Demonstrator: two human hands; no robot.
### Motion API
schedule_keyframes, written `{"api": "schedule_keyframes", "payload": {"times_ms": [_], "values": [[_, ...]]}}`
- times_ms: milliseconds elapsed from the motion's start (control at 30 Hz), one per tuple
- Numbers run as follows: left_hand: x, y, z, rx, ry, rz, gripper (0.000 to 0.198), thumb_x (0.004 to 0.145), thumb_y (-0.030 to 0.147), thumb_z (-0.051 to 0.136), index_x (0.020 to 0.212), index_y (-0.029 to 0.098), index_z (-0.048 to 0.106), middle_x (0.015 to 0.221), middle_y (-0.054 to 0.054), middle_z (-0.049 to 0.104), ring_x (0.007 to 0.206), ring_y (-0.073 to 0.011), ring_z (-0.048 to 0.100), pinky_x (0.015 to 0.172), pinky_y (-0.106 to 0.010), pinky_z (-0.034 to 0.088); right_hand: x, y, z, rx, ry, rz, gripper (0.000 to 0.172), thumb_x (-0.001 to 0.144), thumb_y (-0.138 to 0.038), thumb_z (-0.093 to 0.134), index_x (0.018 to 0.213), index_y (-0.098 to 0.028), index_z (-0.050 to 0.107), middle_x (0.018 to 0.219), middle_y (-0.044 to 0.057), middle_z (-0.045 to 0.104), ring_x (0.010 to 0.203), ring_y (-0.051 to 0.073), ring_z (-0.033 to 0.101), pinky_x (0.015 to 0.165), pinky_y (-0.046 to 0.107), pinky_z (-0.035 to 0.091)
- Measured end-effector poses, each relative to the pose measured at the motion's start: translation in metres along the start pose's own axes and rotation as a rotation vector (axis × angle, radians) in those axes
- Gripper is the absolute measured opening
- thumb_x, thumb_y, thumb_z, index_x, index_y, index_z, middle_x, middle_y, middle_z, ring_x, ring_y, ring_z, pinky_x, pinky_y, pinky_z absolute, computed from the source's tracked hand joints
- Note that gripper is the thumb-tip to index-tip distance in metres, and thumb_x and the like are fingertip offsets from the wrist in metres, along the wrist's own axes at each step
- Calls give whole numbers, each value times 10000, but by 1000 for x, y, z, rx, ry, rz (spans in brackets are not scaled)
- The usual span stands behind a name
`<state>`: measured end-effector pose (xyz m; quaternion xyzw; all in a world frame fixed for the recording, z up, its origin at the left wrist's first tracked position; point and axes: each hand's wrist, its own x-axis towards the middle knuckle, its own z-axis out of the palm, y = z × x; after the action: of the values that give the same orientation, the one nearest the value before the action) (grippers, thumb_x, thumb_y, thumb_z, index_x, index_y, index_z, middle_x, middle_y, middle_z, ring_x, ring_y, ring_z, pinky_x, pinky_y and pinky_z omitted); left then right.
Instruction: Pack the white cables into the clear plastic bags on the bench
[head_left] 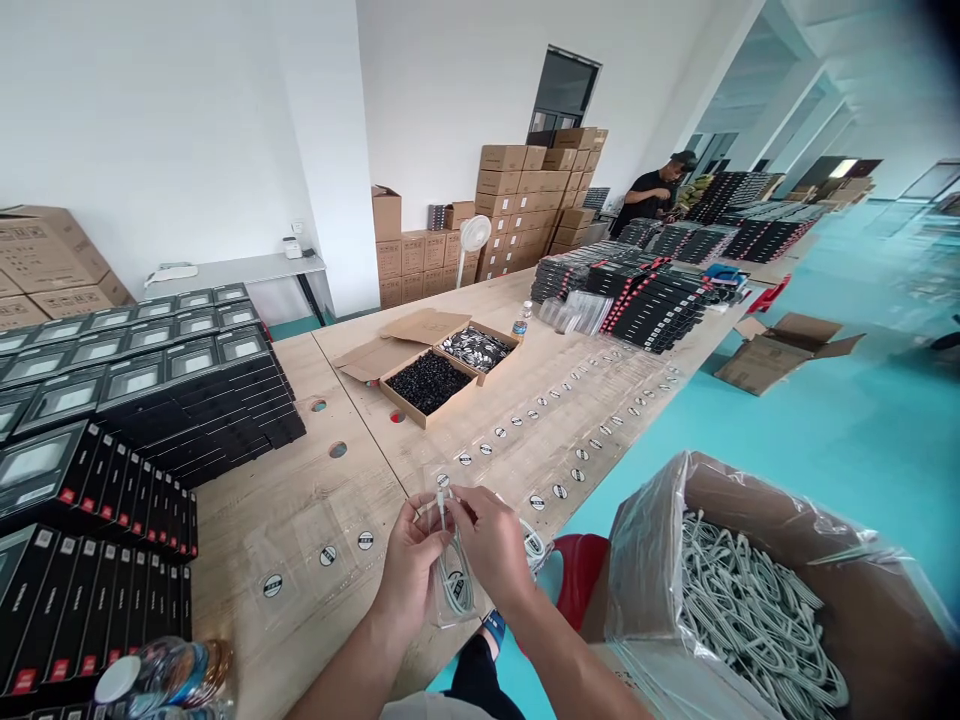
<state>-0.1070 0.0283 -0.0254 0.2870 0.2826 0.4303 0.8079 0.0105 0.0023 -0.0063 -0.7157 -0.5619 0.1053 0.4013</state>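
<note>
A long wooden table in a warehouse room, with stacks of black boxes (127,420) along it.

Over the table (300,540), the left hand (409,565) pinches a clear plastic bag (466,610) near its mouth, while the right hand (495,550) closes its fingers (466,508) on a coiled white cable (454,585) inside it. Just right of the hands stands an open carton (720,480) packed with white cables (750,610).
</note>
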Motion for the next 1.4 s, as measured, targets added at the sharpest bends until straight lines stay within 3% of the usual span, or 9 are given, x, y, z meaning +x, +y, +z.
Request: {"api": "schedule_keyframes", "payload": {"times_ms": [133,267,567,700,900,1067,1167,1267,1400], "values": [[-1,-3,0,-41,34,8,502,620,173,813,1045,240,555,949,-19,729,1001,-210,674,872,-313,487,-9,2,7,-325,31,-199,298,978,-252,417,1023,-202,708,836,81,655,791,200,605,668,278,436],[-2,-7,0,-60,75,15,489,613,143,803,1027,239,561,1053,-37,729,1065,-218,662,907,-322,491,-14,-1,8,-529,-112,-265,292,907,-121,498,1146,-165,659,885,101,650,794,222,593,644,300,433],[-3,6,-9,-86,10,25,582,656,181,787,1180,217,536,1007,-63,754,1012,-249,692,918,-370,491,-13,8,-2,-202,-85,-193,332,992,-345,418,1248,-333,630,975,67,615,900,220,573,787,392,501],[-3,12,-5,-113,-15,65,563,655,194,793,1164,218,553,1025,-64,752,1014,-247,690,929,-367,488,-11,5,-1,-72,-66,-222,373,993,-328,409,1329,-319,572,1099,91,599,1008,220,582,853,380,530],[-2,15,6,-69,-5,114,466,675,180,778,1098,233,592,1011,-36,747,1039,-223,677,927,-330,481,-13,-10,18,-215,74,-158,466,946,-174,407,1383,-297,512,1266,128,533,1140,285,538,898,449,517],[4,23,-4,-80,7,121,549,661,171,785,1165,228,575,1039,-57,745,996,-220,692,903,-334,487,-12,-8,16,182,-48,-59,406,985,-304,372,1362,-312,522,1309,94,509,1131,224,560,928,385,512],[10,30,-10,-136,-7,170,587,674,163,779,1209,242,551,1117,-70,728,1016,-211,686,927,-347,486,-17,-3,7,509,-135,108,513,956,-463,441,1444,-310,405,1316,88,519,1065,211,590,882,369,526],[14,35,-11,-161,-11,198,614,670,158,784,1229,246,546,1103,-65,730,1024,-212,682,961,-364,475,-24,1,3,783,-317,307,689,866,-587,554,1445,-248,397,1045,71,637,854,196,623,713,334,535],[15,32,-7,-165,9,185,654,660,168,798,1252,255,533,1141,-62,715,1002,-211,687,979,-385,469,-30,-1,3,932,-463,340,575,753,-585,701,1163,-190,621,779,7,627,677,148,584,593,269,467]]}}
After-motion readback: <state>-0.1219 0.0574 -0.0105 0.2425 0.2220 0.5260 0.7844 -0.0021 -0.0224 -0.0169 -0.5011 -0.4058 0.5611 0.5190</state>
